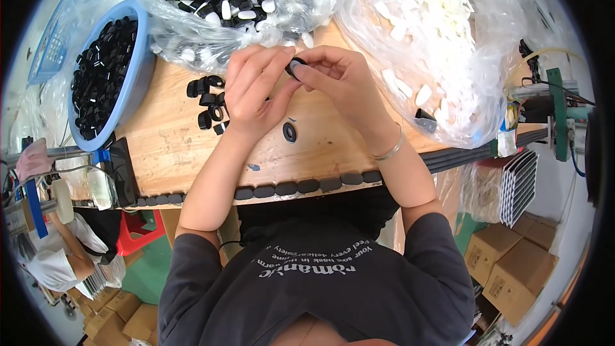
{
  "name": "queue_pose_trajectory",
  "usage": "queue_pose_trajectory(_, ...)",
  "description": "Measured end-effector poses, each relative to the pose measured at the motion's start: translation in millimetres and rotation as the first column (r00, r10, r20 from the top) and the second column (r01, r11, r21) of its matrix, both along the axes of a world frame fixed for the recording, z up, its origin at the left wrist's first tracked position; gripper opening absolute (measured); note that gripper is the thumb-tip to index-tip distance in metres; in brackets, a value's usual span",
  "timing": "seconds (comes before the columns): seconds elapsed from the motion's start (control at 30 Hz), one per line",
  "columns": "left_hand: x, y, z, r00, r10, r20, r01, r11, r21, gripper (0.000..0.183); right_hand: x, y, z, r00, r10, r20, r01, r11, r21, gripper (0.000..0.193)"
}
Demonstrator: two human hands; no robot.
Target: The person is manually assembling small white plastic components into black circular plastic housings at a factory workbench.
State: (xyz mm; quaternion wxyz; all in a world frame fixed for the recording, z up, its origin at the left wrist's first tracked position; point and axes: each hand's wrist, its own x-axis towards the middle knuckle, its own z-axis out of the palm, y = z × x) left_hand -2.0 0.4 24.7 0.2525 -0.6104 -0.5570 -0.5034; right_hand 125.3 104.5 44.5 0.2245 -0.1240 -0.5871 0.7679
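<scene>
Between my two hands, above the wooden table (173, 154), is a small black ring-shaped part (294, 64) with a greyish middle. My right hand (343, 83) pinches it, the thumb pressed against its face. From the other side my left hand (259, 86) closes on its edge with bent fingers and thumb; the exact contact is partly hidden. Below the hands a similar black oval ring (289, 132) lies on the table. Several loose black ring parts (206, 100) are grouped left of my left hand, some partly covered by it.
A blue basin (148, 70) full of black parts stands at the left. Behind my hands, a clear plastic bag (186, 38) holds black and white pieces. Another bag (359, 9) with white pieces spreads at right. Dark oval pads (307, 186) line the front edge. Another person (57, 259) is at lower left.
</scene>
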Motion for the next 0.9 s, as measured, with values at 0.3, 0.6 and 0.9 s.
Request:
queue_pose_trajectory(0.3,5.0,1.6,-1.3,1.0,0.003,-0.019,-0.003,1.0,-0.013,0.046,-4.8,-2.0,-10.2,0.998,-0.034,-0.044,0.029,0.995,-0.092,0.015)
queue_pose_trajectory(0.6,4.2,6.9,-5.4,1.0,0.03,0.001,-0.029,0.999,-0.043,0.046,-7.7,4.7,-11.5,0.998,-0.045,0.035,0.047,0.997,-0.06,0.017)
queue_pose_trajectory(0.9,-18.2,-3.5,-4.5,0.96,0.175,0.22,-0.161,0.984,-0.079,0.042,84.7,105.3,7.8,0.819,-0.568,0.077,0.451,0.721,0.526,0.018)
